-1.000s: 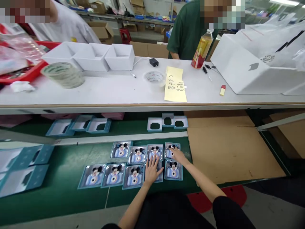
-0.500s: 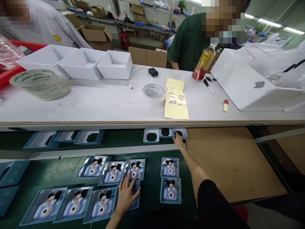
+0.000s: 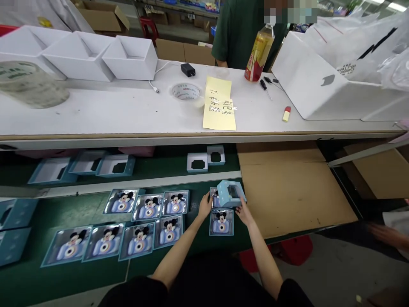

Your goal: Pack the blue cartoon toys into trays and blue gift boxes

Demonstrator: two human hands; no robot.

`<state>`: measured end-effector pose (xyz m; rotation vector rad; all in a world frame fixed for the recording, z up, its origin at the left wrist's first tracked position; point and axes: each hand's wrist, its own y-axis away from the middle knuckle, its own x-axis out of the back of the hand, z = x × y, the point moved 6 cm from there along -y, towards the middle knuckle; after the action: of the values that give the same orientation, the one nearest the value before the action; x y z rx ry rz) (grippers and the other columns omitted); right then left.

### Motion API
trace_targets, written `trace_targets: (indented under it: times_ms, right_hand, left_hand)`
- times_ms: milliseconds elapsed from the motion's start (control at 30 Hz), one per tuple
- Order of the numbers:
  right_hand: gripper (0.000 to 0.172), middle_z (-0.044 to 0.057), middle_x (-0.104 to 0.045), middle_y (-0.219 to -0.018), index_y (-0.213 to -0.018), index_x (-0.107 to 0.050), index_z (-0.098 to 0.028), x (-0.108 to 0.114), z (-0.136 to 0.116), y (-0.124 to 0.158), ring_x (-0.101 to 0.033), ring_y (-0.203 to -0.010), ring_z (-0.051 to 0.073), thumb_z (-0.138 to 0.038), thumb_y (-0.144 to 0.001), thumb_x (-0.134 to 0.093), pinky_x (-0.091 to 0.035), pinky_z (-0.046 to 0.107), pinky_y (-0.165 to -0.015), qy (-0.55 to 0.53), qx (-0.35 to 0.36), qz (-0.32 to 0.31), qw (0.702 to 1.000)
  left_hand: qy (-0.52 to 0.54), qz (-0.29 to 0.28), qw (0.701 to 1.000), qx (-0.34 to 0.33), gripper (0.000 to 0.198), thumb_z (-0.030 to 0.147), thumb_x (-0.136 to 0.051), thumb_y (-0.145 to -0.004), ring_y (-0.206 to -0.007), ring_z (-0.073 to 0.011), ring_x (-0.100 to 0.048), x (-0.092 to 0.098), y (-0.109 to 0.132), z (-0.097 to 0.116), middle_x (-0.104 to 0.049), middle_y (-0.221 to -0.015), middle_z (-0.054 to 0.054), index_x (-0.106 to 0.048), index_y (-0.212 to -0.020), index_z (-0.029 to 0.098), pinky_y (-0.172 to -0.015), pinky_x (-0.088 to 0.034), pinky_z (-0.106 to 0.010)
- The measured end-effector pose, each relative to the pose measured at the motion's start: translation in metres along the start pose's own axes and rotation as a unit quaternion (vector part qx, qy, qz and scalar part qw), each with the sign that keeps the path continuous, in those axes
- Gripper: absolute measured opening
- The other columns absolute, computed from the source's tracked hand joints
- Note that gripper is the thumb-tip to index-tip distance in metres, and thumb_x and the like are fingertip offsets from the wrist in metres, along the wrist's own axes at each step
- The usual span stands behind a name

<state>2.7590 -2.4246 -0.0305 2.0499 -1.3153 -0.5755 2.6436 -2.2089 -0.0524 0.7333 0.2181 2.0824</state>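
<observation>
A light-blue box cover [image 3: 230,193] with a cut-out window is tilted in my right hand [image 3: 244,212], whose fingers close on its lower right edge. Beneath it, partly hidden, lies a clear-topped pack with a mouse-figure toy camera [image 3: 214,198]. My left hand [image 3: 205,206] is beside that pack's left edge, fingers stretched out; whether they touch it is unclear. Just below sits another toy camera pack [image 3: 221,222]. Several more such packs [image 3: 139,241] lie in two rows to the left on the green surface.
Two open window boxes [image 3: 197,163] stand under the shelf edge, with several larger blue boxes [image 3: 115,165] further left. The white shelf [image 3: 128,111] holds tape, yellow notes [image 3: 219,103], a drink bottle [image 3: 259,53] and white trays. Cardboard [image 3: 287,192] lies to the right. A person in green stands opposite.
My right hand has brought one window box from under the shelf down over the upper right pack. My left hand has moved right, away from the left-hand packs. The view has tilted down.
</observation>
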Motion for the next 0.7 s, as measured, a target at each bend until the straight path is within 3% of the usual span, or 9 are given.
trace_targets:
  times_ms: [67, 133, 200, 267, 433, 533, 700]
  right_hand:
    - [0.061, 0.010, -0.068, -0.105, -0.121, -0.054, -0.022, -0.003, 0.007, 0.003, -0.067, -0.097, 0.023, -0.069, -0.082, -0.049, -0.057, 0.037, -0.082, 0.036, -0.010, -0.004, 0.999]
    - [0.066, 0.012, -0.060, -0.131, -0.132, -0.046, -0.023, -0.004, -0.001, 0.004, -0.061, -0.117, 0.024, -0.067, -0.083, -0.049, -0.054, 0.036, -0.091, 0.097, 0.008, -0.013, 0.995]
    - [0.071, 0.013, -0.052, -0.143, -0.138, -0.041, -0.022, -0.005, -0.016, 0.005, -0.054, -0.127, 0.025, -0.066, -0.083, -0.052, -0.050, 0.036, -0.097, 0.161, 0.039, -0.030, 0.986]
    - [0.073, 0.015, -0.053, -0.142, -0.137, -0.041, -0.019, -0.006, -0.028, 0.007, -0.053, -0.127, 0.025, -0.063, -0.082, -0.058, -0.047, 0.037, -0.101, 0.197, 0.060, -0.047, 0.977]
    - [0.066, 0.014, -0.058, -0.137, -0.131, -0.048, -0.018, -0.011, -0.049, 0.008, -0.056, -0.122, 0.026, -0.055, -0.080, -0.066, -0.043, 0.038, -0.104, 0.241, 0.093, -0.071, 0.963]
    - [0.058, 0.011, -0.062, -0.132, -0.127, -0.053, -0.020, -0.015, -0.066, -0.001, -0.058, -0.119, 0.026, -0.058, -0.084, -0.059, -0.043, 0.039, -0.103, 0.288, 0.128, -0.067, 0.947]
    - [0.059, 0.012, -0.067, -0.123, -0.120, -0.059, -0.020, -0.021, -0.085, -0.020, -0.063, -0.110, 0.028, -0.065, -0.082, -0.058, -0.047, 0.039, -0.094, 0.370, 0.123, -0.056, 0.919]
  left_hand:
    - [0.013, -0.001, 1.000, -0.005, 0.057, 0.049, -0.043, -0.095, -0.126, -0.0331, -0.055, 0.000, -0.004, -0.001, -0.061, -0.131, -0.019, -0.055, -0.136, 0.011, -0.107, -0.042, -0.044]
    - [0.036, -0.001, 0.999, 0.003, 0.057, 0.050, -0.046, -0.095, -0.125, -0.0342, -0.055, -0.001, -0.010, 0.000, -0.061, -0.132, -0.020, -0.057, -0.135, 0.010, -0.107, -0.042, -0.046]
    - [0.060, -0.002, 0.998, 0.020, 0.057, 0.047, -0.048, -0.095, -0.127, -0.0341, -0.053, -0.006, -0.017, 0.003, -0.057, -0.137, -0.020, -0.056, -0.136, 0.010, -0.108, -0.041, -0.046]
    - [0.081, -0.011, 0.996, 0.038, 0.057, 0.046, -0.046, -0.096, -0.125, -0.0318, -0.055, -0.012, -0.023, 0.006, -0.055, -0.140, -0.020, -0.053, -0.139, 0.009, -0.106, -0.043, -0.043]
    - [0.146, -0.087, 0.982, 0.077, 0.066, 0.057, -0.032, -0.099, -0.099, -0.0262, -0.068, -0.017, -0.022, 0.013, -0.068, -0.123, -0.016, -0.054, -0.139, 0.009, -0.088, -0.054, -0.037]
    - [0.175, -0.119, 0.974, 0.078, 0.074, 0.067, -0.040, -0.093, -0.113, -0.0287, -0.063, -0.012, -0.020, 0.024, -0.064, -0.132, -0.016, -0.057, -0.137, 0.010, -0.091, -0.051, -0.033]
    - [0.081, -0.133, 0.984, 0.084, 0.076, 0.069, -0.047, -0.088, -0.115, -0.0306, -0.062, -0.005, -0.030, 0.042, -0.063, -0.133, -0.017, -0.056, -0.136, 0.010, -0.090, -0.050, -0.031]
